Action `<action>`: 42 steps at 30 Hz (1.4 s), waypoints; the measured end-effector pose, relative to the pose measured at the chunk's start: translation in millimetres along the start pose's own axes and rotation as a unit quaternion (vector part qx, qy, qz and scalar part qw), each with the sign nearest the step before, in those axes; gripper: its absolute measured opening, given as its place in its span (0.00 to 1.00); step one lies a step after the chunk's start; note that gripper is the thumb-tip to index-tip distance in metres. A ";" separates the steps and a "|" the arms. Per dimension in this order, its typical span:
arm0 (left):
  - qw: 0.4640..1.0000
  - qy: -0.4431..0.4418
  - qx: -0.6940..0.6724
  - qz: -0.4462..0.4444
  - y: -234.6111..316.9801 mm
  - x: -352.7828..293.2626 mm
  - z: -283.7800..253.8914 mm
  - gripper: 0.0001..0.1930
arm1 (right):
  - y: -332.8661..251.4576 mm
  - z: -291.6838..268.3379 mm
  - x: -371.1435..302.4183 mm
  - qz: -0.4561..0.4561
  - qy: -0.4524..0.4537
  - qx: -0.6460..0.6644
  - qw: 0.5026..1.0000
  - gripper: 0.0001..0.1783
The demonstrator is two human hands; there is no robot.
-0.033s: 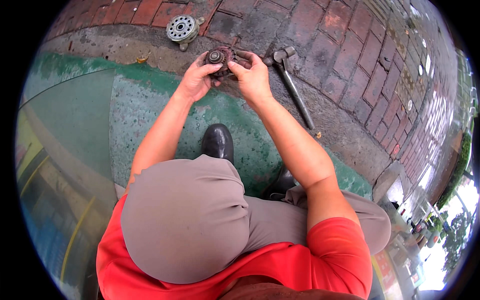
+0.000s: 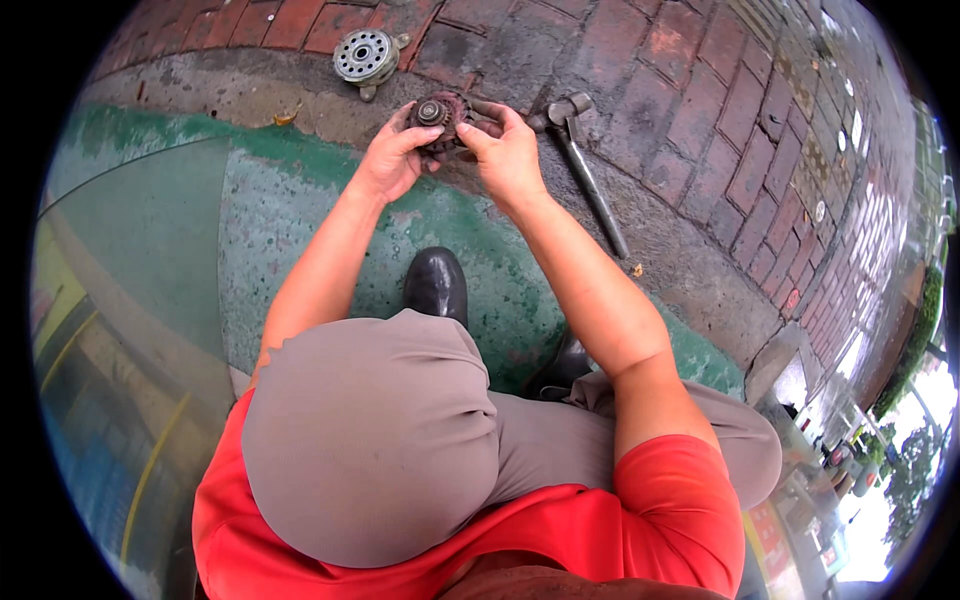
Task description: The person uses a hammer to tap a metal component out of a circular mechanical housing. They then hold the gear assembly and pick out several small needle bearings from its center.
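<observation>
A round, grimy red-brown machine part (image 2: 455, 103) with a ringed metal hub at its middle is held between my two hands. My left hand (image 2: 392, 158) grips its left side, with the thumb lying on the face below the hub. On the right side, the thumb and fingers of my right hand (image 2: 505, 160) close around the edge. The underside of the part is hidden by my fingers. Just right of my right hand, a hammer (image 2: 590, 190) lies on the ground, its head at the far end. Its handle slants toward me.
Beyond my left hand, a round metal cover (image 2: 364, 58) with a ring of holes and side lugs rests near the bricks. Red brick paving (image 2: 690, 110) spreads ahead and to the right. A green-painted step (image 2: 290, 220) runs beneath me, by my dark boot (image 2: 436, 285). Glass panel (image 2: 140, 220) at left.
</observation>
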State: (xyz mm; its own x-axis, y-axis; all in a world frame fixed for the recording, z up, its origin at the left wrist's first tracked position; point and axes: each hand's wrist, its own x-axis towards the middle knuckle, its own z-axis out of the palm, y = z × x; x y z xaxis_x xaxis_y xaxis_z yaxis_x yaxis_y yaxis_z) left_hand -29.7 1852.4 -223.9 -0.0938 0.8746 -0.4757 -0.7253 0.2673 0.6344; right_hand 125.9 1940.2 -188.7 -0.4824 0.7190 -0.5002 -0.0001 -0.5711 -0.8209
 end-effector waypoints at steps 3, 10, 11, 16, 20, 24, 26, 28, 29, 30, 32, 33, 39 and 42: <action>1.000 0.004 0.019 0.012 3.1 -0.2 -2.6 0.24 | 4.1 -10.7 8.8 0.010 -0.043 -0.045 0.998 0.24; 0.999 0.011 0.023 0.022 6.4 -2.3 -1.4 0.26 | 3.4 -25.7 19.7 -0.119 -0.062 -0.262 0.956 0.16; 1.000 0.009 0.016 0.022 6.5 -3.0 -2.3 0.27 | 1.7 -25.0 18.6 -0.133 -0.064 -0.273 0.951 0.15; 0.998 -0.032 -0.045 0.011 8.5 -5.2 -3.7 0.29 | -6.0 -23.0 13.9 -0.118 -0.067 -0.253 0.958 0.15; 0.996 -0.056 -0.070 0.004 9.6 -4.2 -0.4 0.28 | -4.3 -23.4 13.8 -0.106 -0.057 -0.185 0.975 0.15; 0.996 -0.042 -0.079 0.010 9.9 -4.3 3.4 0.28 | -2.7 -23.1 14.4 -0.103 -0.049 -0.172 0.979 0.16; 0.997 -0.036 -0.069 0.014 10.0 -4.2 4.3 0.28 | -1.9 -23.0 14.6 -0.105 -0.050 -0.176 0.977 0.16; 0.998 -0.034 -0.057 0.018 10.3 -4.7 3.8 0.27 | -1.5 -22.9 14.4 -0.108 -0.052 -0.191 0.974 0.16; 0.998 -0.035 -0.050 0.020 10.2 -4.9 3.0 0.27 | -1.4 -22.8 13.9 -0.110 -0.054 -0.203 0.972 0.15; 0.998 -0.036 -0.043 0.022 10.3 -5.2 2.2 0.27 | -1.3 -22.6 13.6 -0.112 -0.056 -0.215 0.969 0.15; 0.999 -0.039 -0.015 0.018 12.7 -4.5 1.8 0.26 | 1.8 -24.5 14.4 -0.127 -0.057 -0.246 0.959 0.15; 0.999 -0.040 -0.001 0.017 13.7 -4.1 1.9 0.25 | 3.3 -25.6 14.6 -0.135 -0.058 -0.262 0.954 0.15; 0.999 -0.033 -0.010 -0.005 14.6 -3.4 3.5 0.19 | -1.8 -25.7 11.0 -0.170 -0.038 -0.338 0.925 0.13; 0.999 -0.035 -0.003 -0.016 16.6 -5.5 -0.3 0.18 | -10.3 -23.7 7.3 -0.192 -0.056 -0.382 0.902 0.12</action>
State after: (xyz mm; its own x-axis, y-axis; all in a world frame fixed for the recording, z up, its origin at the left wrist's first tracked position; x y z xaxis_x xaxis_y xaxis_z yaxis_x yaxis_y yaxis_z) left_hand -41.4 1851.9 -210.9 -0.0224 0.8921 -0.4513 -0.7314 0.2931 0.6158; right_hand 143.1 1960.7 -190.5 -0.6615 0.7363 -0.1425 0.3974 0.1829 -0.8992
